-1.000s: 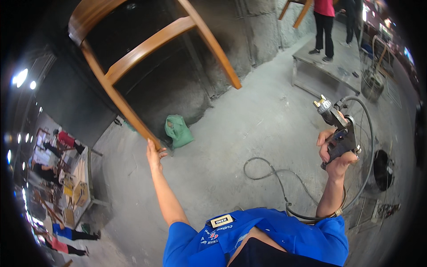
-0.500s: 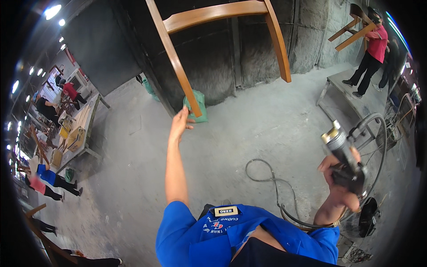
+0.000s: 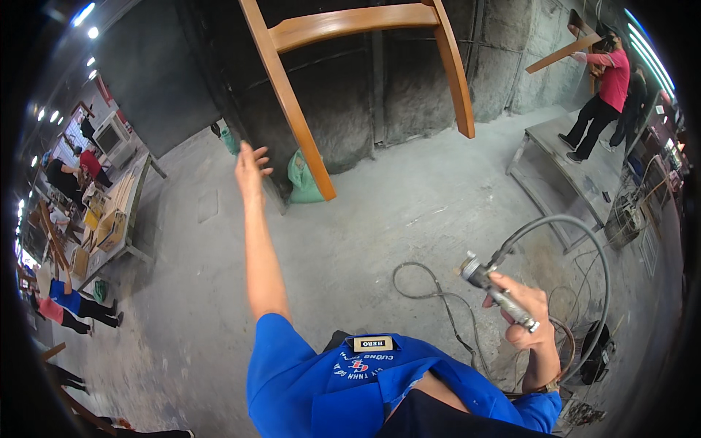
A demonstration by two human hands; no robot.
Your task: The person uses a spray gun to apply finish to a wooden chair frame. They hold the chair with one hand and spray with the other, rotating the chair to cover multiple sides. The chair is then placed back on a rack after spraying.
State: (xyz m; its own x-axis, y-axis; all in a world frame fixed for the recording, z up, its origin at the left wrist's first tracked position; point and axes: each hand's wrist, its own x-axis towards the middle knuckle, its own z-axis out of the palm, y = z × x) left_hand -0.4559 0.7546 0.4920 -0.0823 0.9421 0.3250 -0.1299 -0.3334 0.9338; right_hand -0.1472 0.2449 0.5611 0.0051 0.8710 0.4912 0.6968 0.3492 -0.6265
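Observation:
A brown varnished wooden chair part (image 3: 358, 27), two long legs joined by a curved crossbar, hangs ahead of me with its upper end cut off by the picture's edge. My left hand (image 3: 252, 171) reaches forward to the left of its left leg, apart from it, fingers spread and holding nothing. On the right, my right hand (image 3: 537, 305) is closed around a metal spray gun (image 3: 480, 275). From the gun a grey hose (image 3: 603, 255) arcs over to the right and down past my forearm.
A green bag (image 3: 301, 182) lies by the dark wall behind the left leg. A thin hose (image 3: 431, 295) loops across the floor. At right, a person (image 3: 612, 80) holding wooden furniture stands on a platform (image 3: 558, 153). Workers stand around a long table (image 3: 139, 212) at left.
My left hand has moved left, away from the left leg's lower end. The right hand has brought the spray gun left and turned it. The person on the platform has turned the wooden furniture.

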